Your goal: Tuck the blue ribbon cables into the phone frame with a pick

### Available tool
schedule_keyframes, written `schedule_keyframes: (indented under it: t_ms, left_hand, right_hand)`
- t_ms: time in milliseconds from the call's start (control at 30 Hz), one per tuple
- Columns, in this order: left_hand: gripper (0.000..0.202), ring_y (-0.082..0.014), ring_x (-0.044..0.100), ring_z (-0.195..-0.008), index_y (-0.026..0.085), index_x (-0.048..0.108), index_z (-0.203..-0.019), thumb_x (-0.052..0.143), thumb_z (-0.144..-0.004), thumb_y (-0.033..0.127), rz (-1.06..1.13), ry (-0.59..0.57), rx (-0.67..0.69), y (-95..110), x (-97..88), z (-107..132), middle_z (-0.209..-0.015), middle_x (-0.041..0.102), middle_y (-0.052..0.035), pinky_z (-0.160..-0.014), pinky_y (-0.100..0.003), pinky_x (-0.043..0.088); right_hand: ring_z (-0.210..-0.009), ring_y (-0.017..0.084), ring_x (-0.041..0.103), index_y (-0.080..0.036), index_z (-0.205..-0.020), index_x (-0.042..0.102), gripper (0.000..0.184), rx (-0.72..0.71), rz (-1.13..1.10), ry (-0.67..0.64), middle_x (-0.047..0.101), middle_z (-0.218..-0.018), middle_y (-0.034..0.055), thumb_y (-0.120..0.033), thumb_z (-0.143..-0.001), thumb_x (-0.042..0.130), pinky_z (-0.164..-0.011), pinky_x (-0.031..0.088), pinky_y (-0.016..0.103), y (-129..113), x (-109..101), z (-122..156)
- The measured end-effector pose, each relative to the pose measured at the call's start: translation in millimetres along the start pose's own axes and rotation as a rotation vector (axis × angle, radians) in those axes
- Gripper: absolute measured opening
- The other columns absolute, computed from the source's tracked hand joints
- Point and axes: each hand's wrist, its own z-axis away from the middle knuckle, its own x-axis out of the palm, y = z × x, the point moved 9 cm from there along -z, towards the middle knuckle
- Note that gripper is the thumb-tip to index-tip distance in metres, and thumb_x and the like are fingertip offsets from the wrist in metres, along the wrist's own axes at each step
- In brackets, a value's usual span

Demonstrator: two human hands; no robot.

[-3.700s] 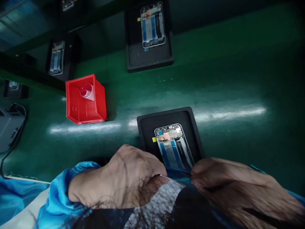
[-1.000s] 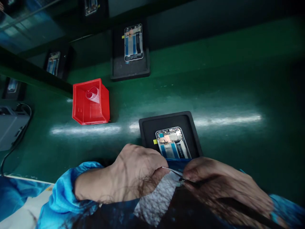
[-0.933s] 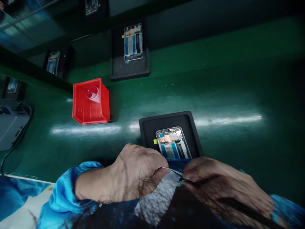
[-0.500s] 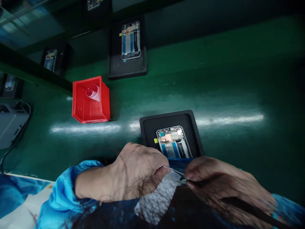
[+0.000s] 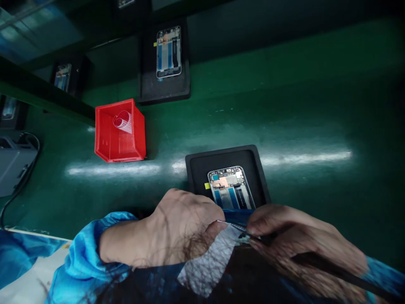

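My left hand (image 5: 186,228) is closed, pinching a white strip (image 5: 210,261) of sheet material that hangs down below its thumb. My right hand (image 5: 303,240) is closed around dark tweezers (image 5: 329,268), whose tip end reaches the upper edge of the strip. Small dark pieces show near that tip, too small to name. Just beyond both hands lies an opened phone (image 5: 229,185) with its circuit board and blue strips showing. It rests on a black tray (image 5: 261,173); the phone's lower part is hidden behind my hands. Stray hair blurs part of the view.
A red bin (image 5: 139,131) holding a rolled white perforated strip (image 5: 123,121) stands on the green surface to the left. Farther back, another opened phone (image 5: 169,52) sits on a black tray (image 5: 164,90). A grey device (image 5: 15,162) with a cable is at the left edge.
The trays and phones at the back have shifted slightly left. My right hand and the tweezers have moved a little against the strip; my left hand stays about where it was.
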Motion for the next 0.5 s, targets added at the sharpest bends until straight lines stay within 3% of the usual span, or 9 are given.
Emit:
schedule_keyframes:
  t_ms: [167, 333, 500]
  left_hand:
    - [0.020, -0.0124, 0.062, -0.063, 0.027, 0.063, -0.090, 0.056, -0.109, 0.030, 0.001, 0.019, 0.008, 0.0, 0.1, 0.7, -0.080, 0.073, 0.0066, -0.057, -0.033, 0.039]
    - [0.020, -0.0132, 0.064, -0.063, 0.027, 0.064, -0.089, 0.058, -0.107, 0.029, -0.011, -0.015, -0.009, -0.6, 1.2, -0.6, -0.080, 0.075, 0.0058, -0.057, -0.033, 0.040]
    - [0.020, -0.0130, 0.065, -0.065, 0.027, 0.065, -0.090, 0.057, -0.108, 0.030, -0.016, -0.019, -0.013, 0.0, 0.4, -2.0, -0.082, 0.076, 0.0052, -0.057, -0.033, 0.039]
  right_hand:
    - [-0.064, 0.024, 0.083, -0.033, -0.080, 0.062, 0.024, -0.060, 0.050, -0.074, 0.079, -0.075, 0.0014, -0.014, -0.087, 0.074, -0.057, 0.071, 0.028, -4.7, 6.2, -1.3]
    - [-0.053, 0.024, 0.080, -0.033, -0.077, 0.061, 0.023, -0.068, 0.002, -0.071, 0.077, -0.069, 0.0000, -0.014, -0.086, 0.071, -0.050, 0.070, 0.030, -11.1, 4.1, -7.7]
    - [-0.058, 0.027, 0.081, -0.034, -0.077, 0.067, 0.026, -0.004, -0.049, -0.011, 0.081, -0.073, 0.0004, -0.011, -0.078, 0.078, -0.052, 0.071, 0.036, 4.9, 0.9, 2.5]
